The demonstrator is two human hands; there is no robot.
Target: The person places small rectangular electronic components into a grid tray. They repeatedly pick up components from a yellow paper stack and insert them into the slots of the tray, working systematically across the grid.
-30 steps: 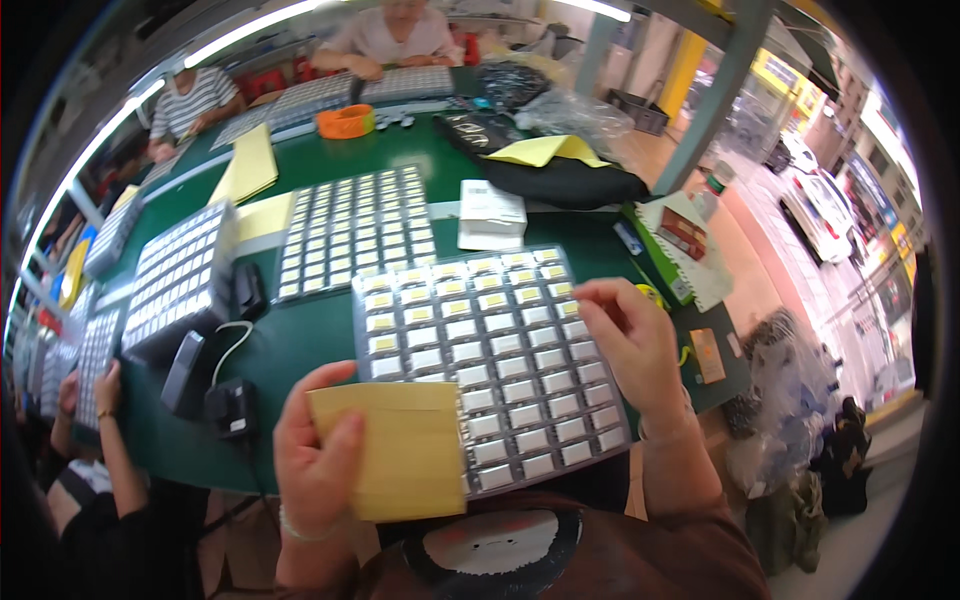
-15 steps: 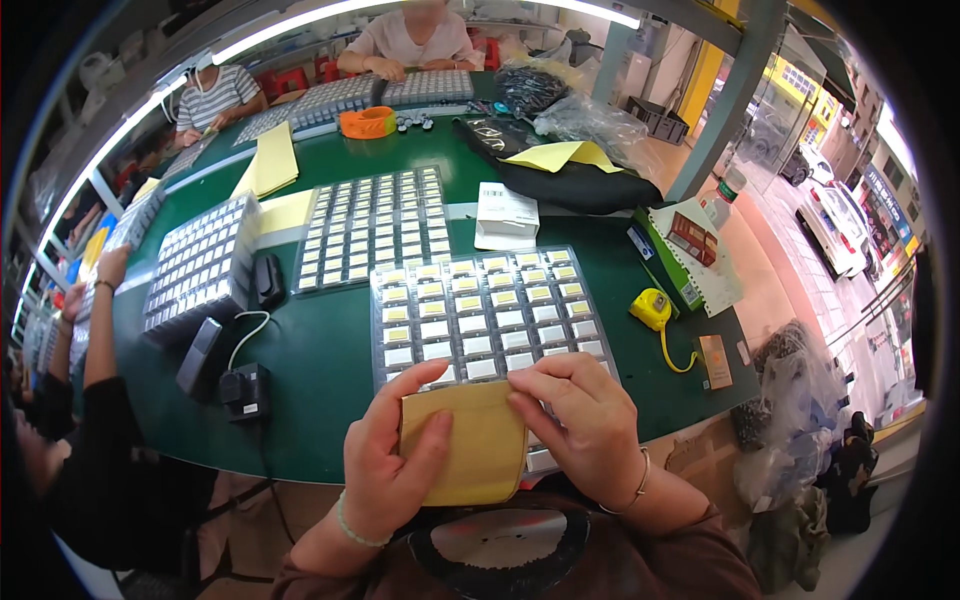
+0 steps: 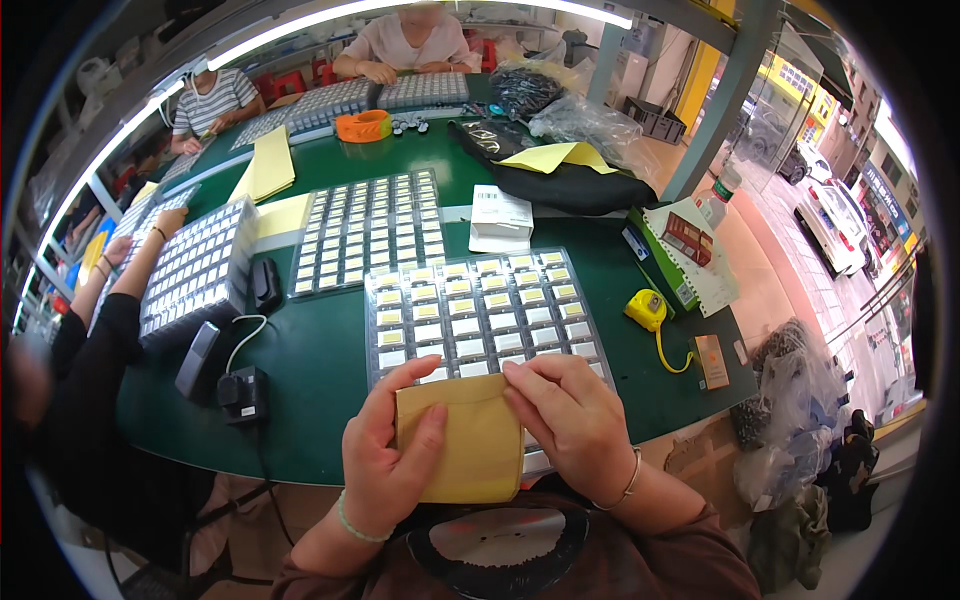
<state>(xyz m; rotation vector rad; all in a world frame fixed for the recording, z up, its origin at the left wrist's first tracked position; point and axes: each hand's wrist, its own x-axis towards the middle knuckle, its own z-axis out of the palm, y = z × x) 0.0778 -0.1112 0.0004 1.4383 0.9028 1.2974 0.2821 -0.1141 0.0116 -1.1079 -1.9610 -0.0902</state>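
Note:
A yellow-brown paper sheet (image 3: 470, 445) is gripped between both hands just above my lap. My left hand (image 3: 385, 455) clasps its left edge with the thumb on top. My right hand (image 3: 570, 420) pinches its top right corner. Behind the sheet lies a clear tray (image 3: 478, 310) of several small white parts in rows, on the green table (image 3: 310, 370). The sheet hides the tray's near edge.
A second parts tray (image 3: 370, 230) lies further back, a stacked one (image 3: 195, 270) at left. A yellow tape measure (image 3: 648, 308), small brown box (image 3: 710, 360), black adapters (image 3: 240, 390) and white box (image 3: 500, 215) sit around. Other people work at the left and far sides.
The sheet came off the tray's left corner toward my body. My right hand left the tray and took the sheet's right corner. The view tilted down.

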